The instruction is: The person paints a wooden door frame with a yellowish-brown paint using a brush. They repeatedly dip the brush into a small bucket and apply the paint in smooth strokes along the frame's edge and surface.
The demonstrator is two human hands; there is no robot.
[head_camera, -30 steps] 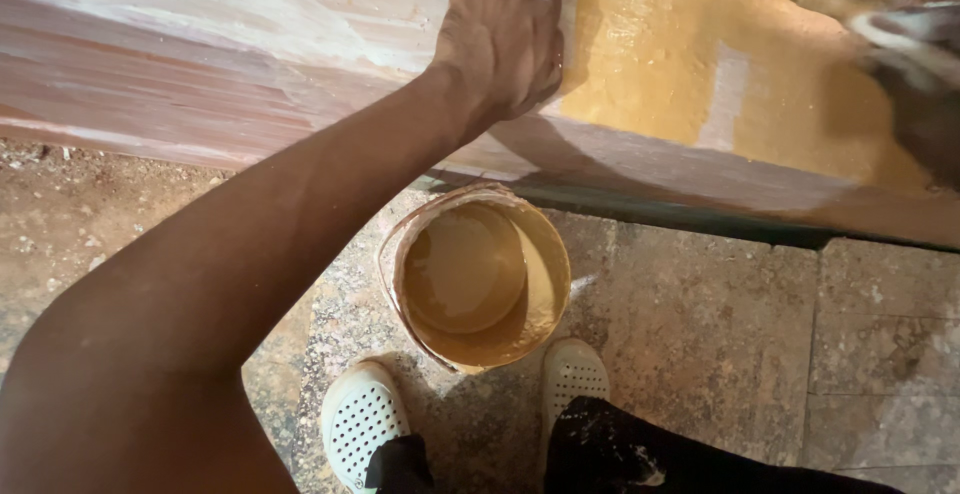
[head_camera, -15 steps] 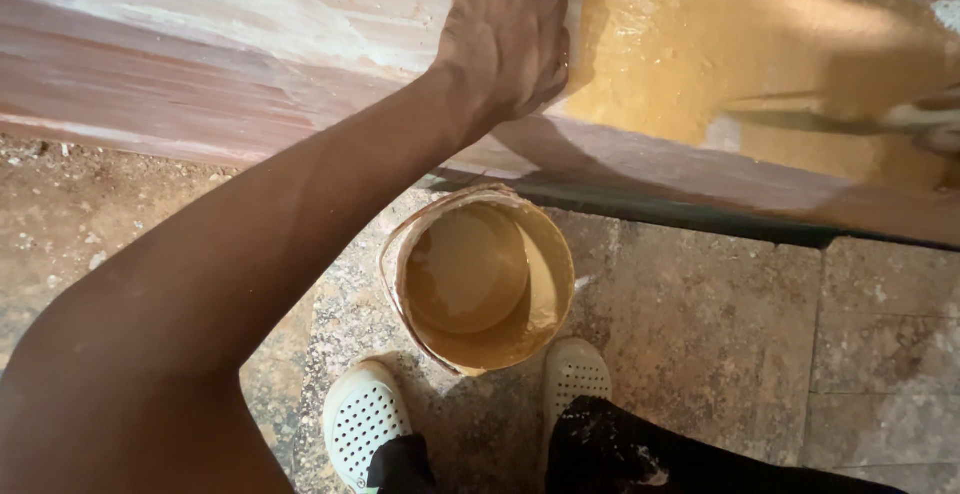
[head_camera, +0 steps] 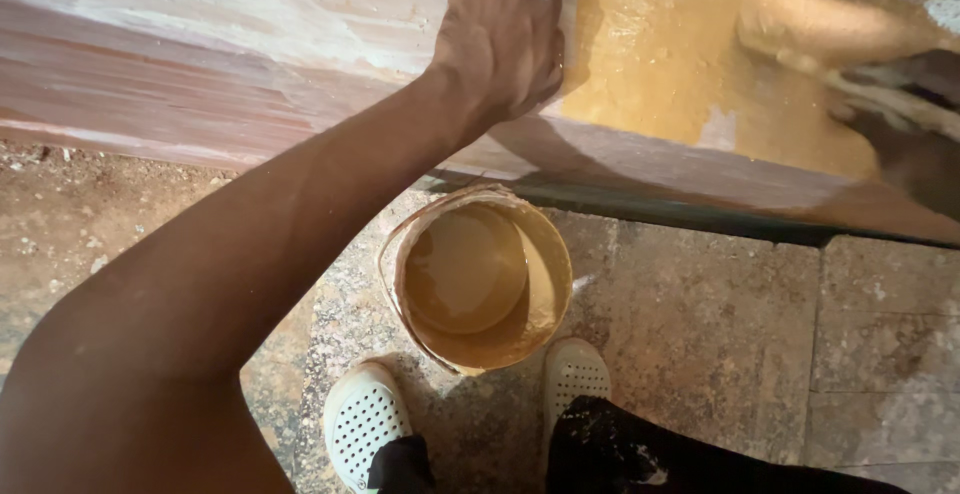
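My left hand (head_camera: 505,39) lies flat, palm down, on a long reddish wooden board (head_camera: 200,64), holding nothing. It rests at the edge of a wet tan-yellow coated patch (head_camera: 660,64) that covers the board's right part. At the right edge my right hand (head_camera: 905,139) is blurred by motion over that patch. It grips a pale-handled brush (head_camera: 870,89) whose bristles I cannot make out. On the floor below the board stands a round bucket (head_camera: 476,279) with tan liquid in it, just in front of my feet.
My two white perforated clogs (head_camera: 365,424) stand on stone floor tiles (head_camera: 720,334), either side of the bucket's near rim. Bare dirt and rubble (head_camera: 90,244) lie to the left. A dark strip (head_camera: 680,216) runs under the board's lower edge.
My right hand and the brush have swept across the coated patch and now sit lower at the right edge. My left hand and the bucket have stayed put.
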